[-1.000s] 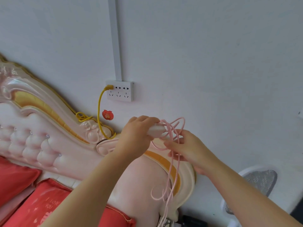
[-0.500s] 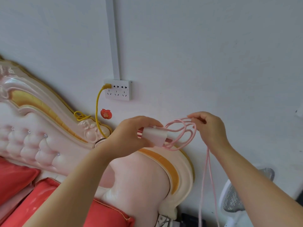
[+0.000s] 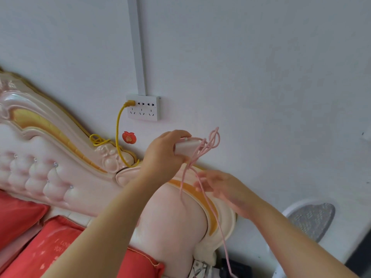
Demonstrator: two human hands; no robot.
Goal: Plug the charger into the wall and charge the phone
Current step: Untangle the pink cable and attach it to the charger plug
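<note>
My left hand (image 3: 164, 155) grips a white charger block (image 3: 186, 148) just below and right of the wall socket (image 3: 143, 107). A pink cable (image 3: 208, 143) loops off the block's right end and hangs down past the headboard. My right hand (image 3: 222, 189), blurred, is lower right with fingers spread, the cable strands running across its fingertips. No phone is in sight. The socket has a yellow plug (image 3: 129, 103) in its left slot; the other slots are free.
A pink and gold padded headboard (image 3: 60, 157) runs along the wall below the socket. Red pillows (image 3: 50, 247) lie at the bottom left. A yellow cord (image 3: 118, 137) hangs from the socket. A white fan (image 3: 313, 217) stands at the lower right.
My right hand dropped from the cable loops beside the block to lower down, pulling strands out. My left hand tilted the charger block slightly upward. The loops have loosened.
</note>
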